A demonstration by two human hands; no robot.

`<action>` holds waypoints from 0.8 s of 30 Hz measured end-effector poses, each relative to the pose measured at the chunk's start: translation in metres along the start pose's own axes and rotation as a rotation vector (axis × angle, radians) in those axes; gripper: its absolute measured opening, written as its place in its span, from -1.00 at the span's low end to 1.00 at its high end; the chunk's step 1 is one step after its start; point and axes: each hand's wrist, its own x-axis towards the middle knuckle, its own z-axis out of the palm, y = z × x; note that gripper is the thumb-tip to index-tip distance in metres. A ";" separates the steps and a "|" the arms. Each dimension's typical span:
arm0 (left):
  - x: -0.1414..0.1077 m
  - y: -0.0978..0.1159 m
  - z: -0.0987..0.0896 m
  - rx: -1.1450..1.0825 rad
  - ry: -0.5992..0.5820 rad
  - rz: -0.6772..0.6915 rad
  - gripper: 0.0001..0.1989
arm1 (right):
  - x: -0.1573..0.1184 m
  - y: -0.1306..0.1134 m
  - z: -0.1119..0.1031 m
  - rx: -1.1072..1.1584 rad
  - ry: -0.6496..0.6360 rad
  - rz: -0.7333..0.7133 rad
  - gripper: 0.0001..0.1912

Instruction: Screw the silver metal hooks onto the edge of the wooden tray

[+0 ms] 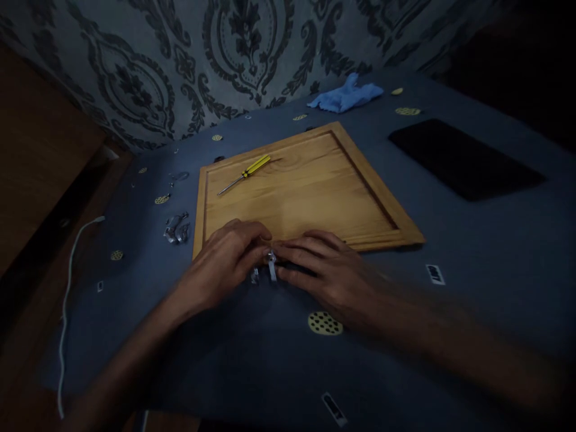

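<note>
A wooden cabinet door (306,186) with a raised frame lies flat on the blue patterned cloth. At its near edge sits a small shiny metal hinge (272,267), its arm pointing toward me. My left hand (227,255) has its fingers curled in at the hinge's left side, thumb and forefinger closed near it. My right hand (321,267) reaches in from the right, fingers bent over the door's edge and tips on the hinge. Fingers hide part of the hinge. On the door rests a yellow-and-black screwdriver (245,174), its shaft pointing left.
Left of the door lie several loose metal hinge parts (176,229). A white cable (67,294) runs along the table's left side. At the back is a crumpled blue cloth (346,96) near the patterned wall. A dark flat rectangular object (465,157) lies at the right.
</note>
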 end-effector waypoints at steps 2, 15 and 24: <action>-0.005 -0.001 -0.004 0.011 -0.009 0.014 -0.85 | -0.001 0.000 0.000 -0.001 -0.005 0.003 -0.69; -0.023 -0.001 0.018 0.042 0.040 -0.014 -0.27 | 0.002 0.000 -0.003 -0.013 -0.020 -0.002 -0.74; -0.022 0.002 0.020 -0.038 0.073 -0.059 -0.27 | -0.002 0.000 0.004 0.012 -0.007 0.016 -0.74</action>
